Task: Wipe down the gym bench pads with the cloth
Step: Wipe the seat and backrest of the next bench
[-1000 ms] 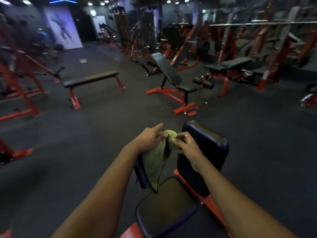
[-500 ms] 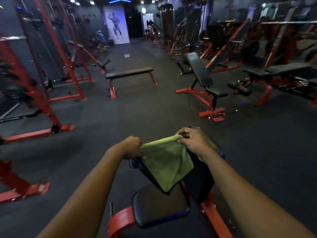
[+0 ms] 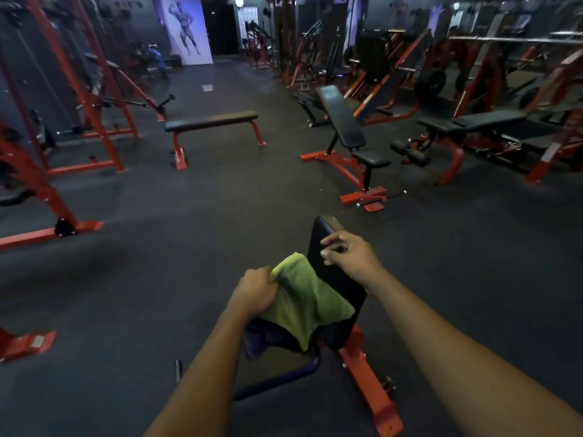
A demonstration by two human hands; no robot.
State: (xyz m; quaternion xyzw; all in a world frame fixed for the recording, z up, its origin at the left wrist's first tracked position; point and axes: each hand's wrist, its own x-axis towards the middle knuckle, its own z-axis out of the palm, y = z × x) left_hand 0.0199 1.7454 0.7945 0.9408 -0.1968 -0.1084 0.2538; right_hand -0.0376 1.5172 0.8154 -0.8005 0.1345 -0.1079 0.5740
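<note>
Grips the green cloth in the left hand, with the fingers curled tight around its gathered upper edge. Lets the rest of the cloth hang loose to the right and down, in front of the lower part of the upright back pad and above the seat pad. Cannot tell if the hanging cloth touches either pad.

Holds the right hand near the top of the back pad, with nothing in it. Shows the fingers half bent and a little spread, the thumb apart from them. Cannot tell if the fingertips touch the pad surface. Reaches with both bare forearms from the bottom edge of the view toward this bench.

Shows something dark and bluish just under the cloth, beside the left wrist, too blurred to name.

Rests both black pads on a red frame, on the dark floor. Further away on the same floor, well apart from the hands: a flat bench with red legs to the left, an incline bench to the right, and more red machines behind. On the far wall, a pale poster of a flexing figure.
</note>
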